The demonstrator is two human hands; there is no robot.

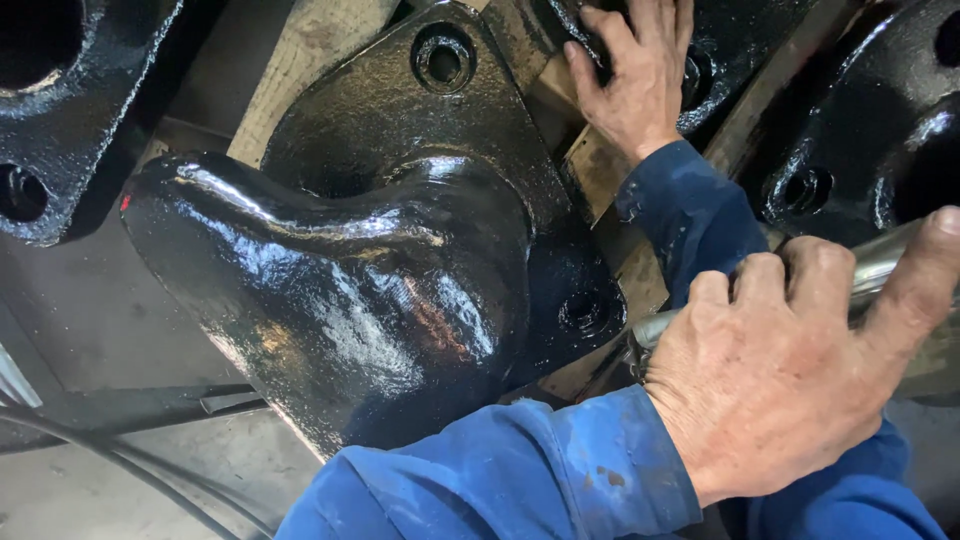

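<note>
Black glossy cast-metal part [380, 270], wet-looking with fresh paint, lies in the middle of the view on pale wooden slats [300, 60]. It has a flat base plate with a round bolt hole [443, 62] at the far corner and another bolt hole [585, 312] at the near right corner, and a thick rounded arm which bulges toward the left.

We see our left hand [780, 390] at the lower right, just beside the near right corner of this part. It is clenched around a shiny metal tube [880, 265], with the fingers curled over it and the thumb stretched along it. What is at the end of the tube we cannot tell, because the hand hides it.

Our right hand [635, 85] is at the top. It holds nothing; it rests flat with spread fingers on a second black painted casting [740, 40] and on the wood beside it. Both arms wear blue sleeves [520, 480] with some stains.

More black castings of the same kind lie at the upper left [70, 110] and at the upper right [880, 120]. A dark cable [100, 450] runs over the grey floor at the lower left.
</note>
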